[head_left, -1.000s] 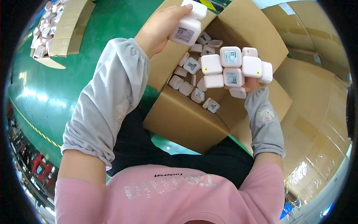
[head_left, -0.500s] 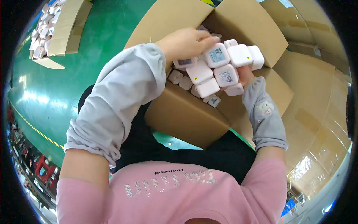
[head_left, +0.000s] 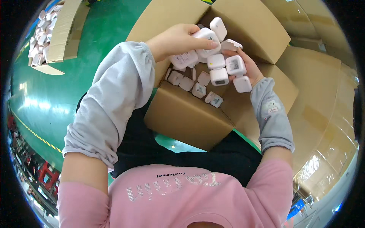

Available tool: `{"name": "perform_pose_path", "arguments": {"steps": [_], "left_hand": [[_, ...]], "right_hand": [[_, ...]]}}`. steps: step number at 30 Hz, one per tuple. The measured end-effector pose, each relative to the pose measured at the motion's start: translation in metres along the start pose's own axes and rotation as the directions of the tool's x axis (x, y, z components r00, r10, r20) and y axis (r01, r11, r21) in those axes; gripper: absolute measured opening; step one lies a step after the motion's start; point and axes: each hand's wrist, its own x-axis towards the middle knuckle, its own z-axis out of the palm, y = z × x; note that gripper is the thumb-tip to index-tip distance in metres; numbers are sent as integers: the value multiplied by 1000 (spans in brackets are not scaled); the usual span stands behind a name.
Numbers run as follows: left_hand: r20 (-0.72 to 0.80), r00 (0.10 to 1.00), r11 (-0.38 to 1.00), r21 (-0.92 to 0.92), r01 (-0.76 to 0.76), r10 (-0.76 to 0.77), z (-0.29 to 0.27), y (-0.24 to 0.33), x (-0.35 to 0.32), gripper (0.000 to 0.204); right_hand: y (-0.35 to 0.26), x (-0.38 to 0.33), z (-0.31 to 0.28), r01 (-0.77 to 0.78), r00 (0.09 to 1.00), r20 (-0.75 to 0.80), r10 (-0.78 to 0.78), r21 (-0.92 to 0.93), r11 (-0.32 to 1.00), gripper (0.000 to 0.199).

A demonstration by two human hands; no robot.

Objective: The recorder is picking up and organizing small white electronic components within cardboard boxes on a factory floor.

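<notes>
Over an open cardboard box (head_left: 186, 121), my left hand (head_left: 176, 41) grips a white rounded square case (head_left: 206, 35), its thumb across the top. Another pale case (head_left: 184, 59) with printing sits just below that hand. My right hand (head_left: 249, 67) is curled round a cluster of similar cases, including a labelled case (head_left: 235, 65) and a case with a dark patch (head_left: 219, 77). One white case (head_left: 218, 29) stands tilted at the far side of the cluster. Deeper in the box lie several smaller white cases (head_left: 186, 83).
At the far left, another cardboard carton (head_left: 68, 36) holds many pale cases (head_left: 43, 34) on the green floor (head_left: 49, 95). Large taped cartons (head_left: 319, 106) stand close at the right. The open flaps (head_left: 167, 19) of the near box spread outward around its mouth.
The pile of cases has come apart, with fewer in my right hand. My left hand has moved slightly left and now grips a case. More of the box's inside shows.
</notes>
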Motion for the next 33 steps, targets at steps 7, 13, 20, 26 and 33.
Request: {"name": "perform_pose_path", "arguments": {"steps": [7,13,20,26,33], "left_hand": [[-13,999,989,-141,38,-40,1,0,6,52],[-45,995,950,-297,-98,89,9,-7,9,48],[84,966,713,-691,-119,243,6,-6,-4,53],[-188,982,702,-699,-135,3,3,-2,4,34],[-300,947,686,-665,-296,118,-17,-6,13,34]], "right_hand": [[-29,-12,-19,197,826,-432,-361,-379,904,41],[-46,-27,98,680,706,245,-665,31,733,33],[-36,-2,159,808,343,243,-908,-569,153,47],[-18,23,98,813,510,73,-857,-368,452,23],[109,31,20,91,992,31,122,-846,-526,79]]}}
